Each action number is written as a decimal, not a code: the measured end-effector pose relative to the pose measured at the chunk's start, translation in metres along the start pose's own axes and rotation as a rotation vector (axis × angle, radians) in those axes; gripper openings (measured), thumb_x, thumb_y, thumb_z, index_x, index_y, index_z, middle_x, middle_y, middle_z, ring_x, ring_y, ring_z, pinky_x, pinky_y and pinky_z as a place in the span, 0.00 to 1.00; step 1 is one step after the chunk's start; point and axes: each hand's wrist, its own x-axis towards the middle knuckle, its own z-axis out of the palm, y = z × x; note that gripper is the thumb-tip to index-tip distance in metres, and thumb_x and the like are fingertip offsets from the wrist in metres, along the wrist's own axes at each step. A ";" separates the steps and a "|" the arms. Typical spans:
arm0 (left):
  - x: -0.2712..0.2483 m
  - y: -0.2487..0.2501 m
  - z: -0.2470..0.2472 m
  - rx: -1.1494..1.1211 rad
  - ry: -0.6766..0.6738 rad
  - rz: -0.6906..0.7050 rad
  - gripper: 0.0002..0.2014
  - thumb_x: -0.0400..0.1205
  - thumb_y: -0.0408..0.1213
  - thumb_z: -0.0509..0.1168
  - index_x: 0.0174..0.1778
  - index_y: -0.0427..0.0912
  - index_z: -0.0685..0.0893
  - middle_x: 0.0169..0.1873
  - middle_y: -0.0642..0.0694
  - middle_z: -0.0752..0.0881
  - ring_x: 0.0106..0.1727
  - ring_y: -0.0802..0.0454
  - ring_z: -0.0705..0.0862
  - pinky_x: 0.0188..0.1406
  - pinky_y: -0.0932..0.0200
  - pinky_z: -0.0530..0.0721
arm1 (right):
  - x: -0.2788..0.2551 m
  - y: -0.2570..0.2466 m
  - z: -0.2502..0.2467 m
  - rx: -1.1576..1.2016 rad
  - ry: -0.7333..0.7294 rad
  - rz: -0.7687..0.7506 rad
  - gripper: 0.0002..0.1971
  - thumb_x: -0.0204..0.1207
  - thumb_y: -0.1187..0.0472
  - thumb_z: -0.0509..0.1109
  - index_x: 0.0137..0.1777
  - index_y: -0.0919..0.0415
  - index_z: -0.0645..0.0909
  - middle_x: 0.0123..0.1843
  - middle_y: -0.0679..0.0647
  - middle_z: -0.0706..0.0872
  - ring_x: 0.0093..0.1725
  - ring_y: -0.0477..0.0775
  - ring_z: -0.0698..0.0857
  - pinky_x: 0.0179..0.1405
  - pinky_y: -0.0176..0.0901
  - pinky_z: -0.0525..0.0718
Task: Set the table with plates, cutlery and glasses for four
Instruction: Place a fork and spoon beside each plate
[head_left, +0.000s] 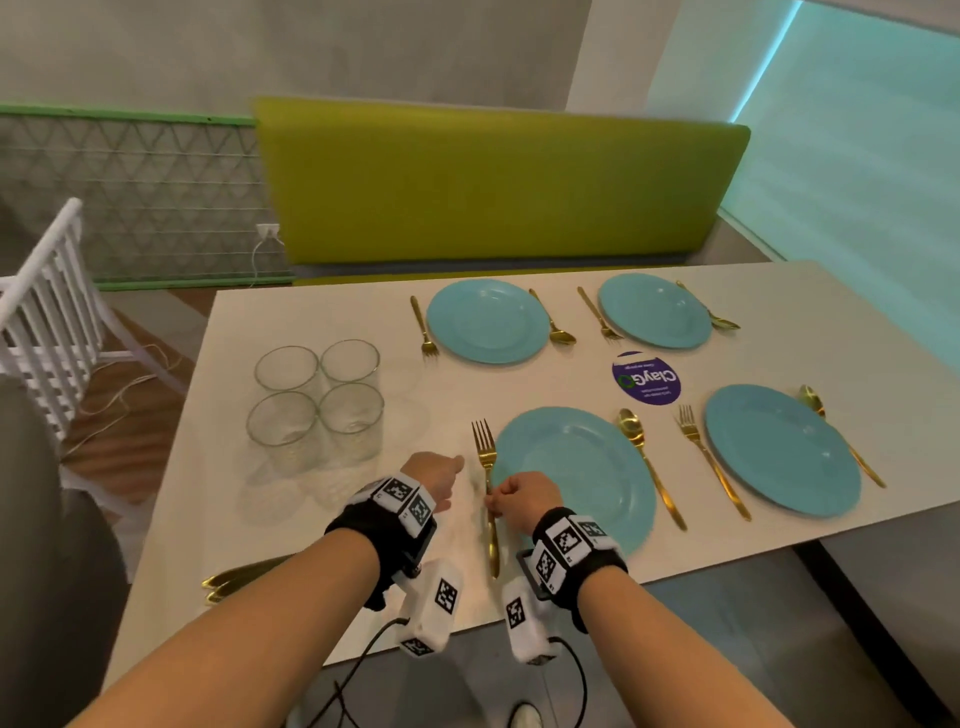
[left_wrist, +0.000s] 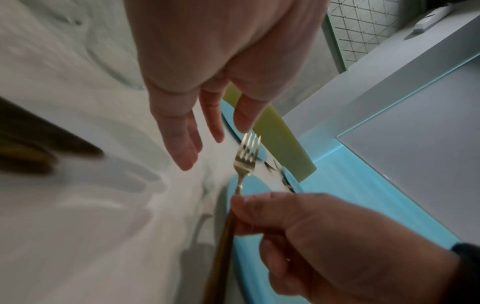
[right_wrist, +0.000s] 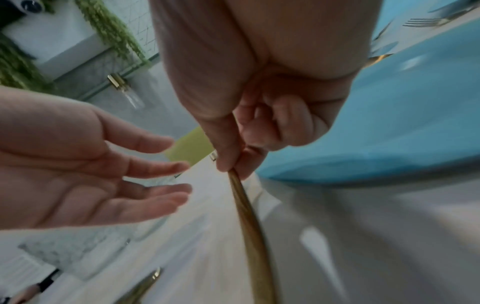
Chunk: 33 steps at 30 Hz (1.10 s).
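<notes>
My right hand (head_left: 511, 499) pinches the handle of a gold fork (head_left: 487, 483) lying just left of the near blue plate (head_left: 576, 475); thumb and forefinger grip the fork's handle (right_wrist: 244, 207) in the right wrist view. My left hand (head_left: 439, 475) hovers empty to the fork's left, its fingers (left_wrist: 182, 144) straight and spread. The fork (left_wrist: 245, 162) points away from me. A gold spoon (head_left: 649, 462) lies right of that plate. Three more blue plates (head_left: 488, 322) (head_left: 654, 310) (head_left: 782, 449) have a fork and spoon beside each. Several clear glasses (head_left: 317, 400) stand grouped at the left.
More gold cutlery (head_left: 234, 579) lies at the near left table edge. A purple round sticker (head_left: 647, 378) sits mid-table. A green bench back (head_left: 493, 187) runs behind the white table (head_left: 311, 519); a white chair (head_left: 52, 306) stands at the left.
</notes>
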 end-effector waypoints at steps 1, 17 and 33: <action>0.001 -0.002 -0.009 0.010 0.016 0.001 0.15 0.85 0.38 0.60 0.30 0.45 0.71 0.31 0.49 0.75 0.30 0.55 0.75 0.33 0.61 0.79 | 0.001 -0.002 0.004 -0.026 -0.003 0.016 0.09 0.75 0.55 0.72 0.37 0.59 0.84 0.47 0.58 0.88 0.45 0.50 0.81 0.51 0.40 0.80; 0.011 -0.011 -0.055 -0.005 0.022 -0.038 0.14 0.84 0.34 0.60 0.31 0.44 0.73 0.31 0.48 0.76 0.30 0.54 0.76 0.33 0.64 0.78 | 0.016 -0.019 0.032 -0.338 0.062 0.178 0.15 0.74 0.54 0.72 0.56 0.63 0.86 0.56 0.56 0.88 0.56 0.57 0.87 0.49 0.41 0.83; 0.011 -0.018 -0.058 0.098 0.028 0.004 0.14 0.84 0.33 0.61 0.31 0.46 0.72 0.32 0.47 0.76 0.30 0.54 0.76 0.35 0.66 0.78 | 0.017 -0.003 0.020 -0.303 0.136 0.171 0.19 0.69 0.47 0.76 0.49 0.62 0.81 0.47 0.56 0.85 0.41 0.55 0.79 0.40 0.40 0.79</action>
